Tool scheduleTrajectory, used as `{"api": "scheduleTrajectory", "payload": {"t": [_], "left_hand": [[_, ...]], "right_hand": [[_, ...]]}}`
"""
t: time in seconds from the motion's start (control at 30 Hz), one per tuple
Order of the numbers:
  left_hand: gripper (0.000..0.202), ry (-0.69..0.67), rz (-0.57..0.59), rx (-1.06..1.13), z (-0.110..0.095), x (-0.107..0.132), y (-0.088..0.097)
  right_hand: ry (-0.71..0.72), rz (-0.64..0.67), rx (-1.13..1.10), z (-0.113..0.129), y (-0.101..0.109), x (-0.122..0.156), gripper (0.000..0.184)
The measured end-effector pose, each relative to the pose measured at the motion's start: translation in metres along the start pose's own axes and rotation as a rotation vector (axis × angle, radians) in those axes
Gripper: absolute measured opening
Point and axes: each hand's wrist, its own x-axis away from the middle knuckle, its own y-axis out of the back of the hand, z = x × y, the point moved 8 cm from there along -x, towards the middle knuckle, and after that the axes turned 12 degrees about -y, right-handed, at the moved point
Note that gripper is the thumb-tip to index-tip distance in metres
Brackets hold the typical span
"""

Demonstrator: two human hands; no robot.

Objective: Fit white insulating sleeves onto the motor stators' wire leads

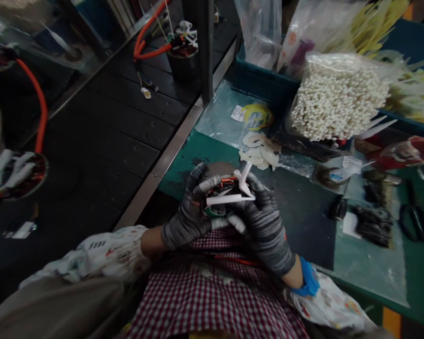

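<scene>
Between my hands, close to my body, is a round motor stator (215,193) with dark windings, an orange-red edge on top and white insulating sleeves (224,199) across it. My left hand (191,212), in a grey striped glove with pale fingertips, wraps around its left side. On the right side, my gloved right hand (263,214) grips it, with the thumb underneath and fingers by the sleeve ends. One white sleeve (245,175) sticks up from the top. The stator's underside and part of my right fingers are hidden.
Left is a dark slatted conveyor (120,132) bearing a similar stator (183,52) with red-orange leads. On the green bench (187,153) lie pale strip loops (259,150), a yellow coil (257,116), black scissors (419,216) and a bag of white tubes (339,99). A metal post (205,52) stands at the conveyor edge.
</scene>
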Motion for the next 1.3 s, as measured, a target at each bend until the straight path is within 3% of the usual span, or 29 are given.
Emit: {"api": "scheduleTrajectory", "payload": {"t": [0.23,0.37,0.5,0.7,0.8,0.9,1.0,1.13,1.3], "left_hand": [[0.078,0.033,-0.007,0.006,-0.007,-0.012,-0.007],[0.084,0.037,0.055,0.008,-0.011,-0.015,-0.010],[0.081,0.020,0.080,0.017,-0.015,-0.016,-0.012],[0.084,-0.013,0.088,-0.038,-0.019,-0.021,-0.015],[0.085,0.001,0.133,-0.042,-0.018,-0.024,-0.015],[0.087,-0.012,0.152,-0.007,-0.018,-0.025,-0.014],[0.087,-0.022,0.136,0.032,-0.019,-0.024,-0.013],[0.079,-0.004,0.125,0.030,-0.020,-0.022,-0.011],[0.078,0.032,0.162,0.043,-0.013,-0.024,-0.008]], "right_hand": [[0.063,-0.034,-0.014,-0.018,0.027,-0.006,0.050],[0.046,0.026,-0.129,-0.024,0.027,-0.013,0.053],[0.108,0.045,-0.165,-0.023,0.024,-0.016,0.037],[-0.008,-0.015,-0.116,-0.029,0.020,-0.009,0.061],[0.030,-0.029,-0.052,-0.025,0.021,-0.009,0.054],[0.165,-0.045,0.010,-0.015,0.026,-0.010,0.039],[0.239,-0.090,0.098,-0.007,0.030,-0.009,0.043],[0.153,-0.104,0.146,-0.003,0.030,-0.006,0.059],[0.069,-0.070,0.076,0.000,0.032,-0.015,0.051]]}}
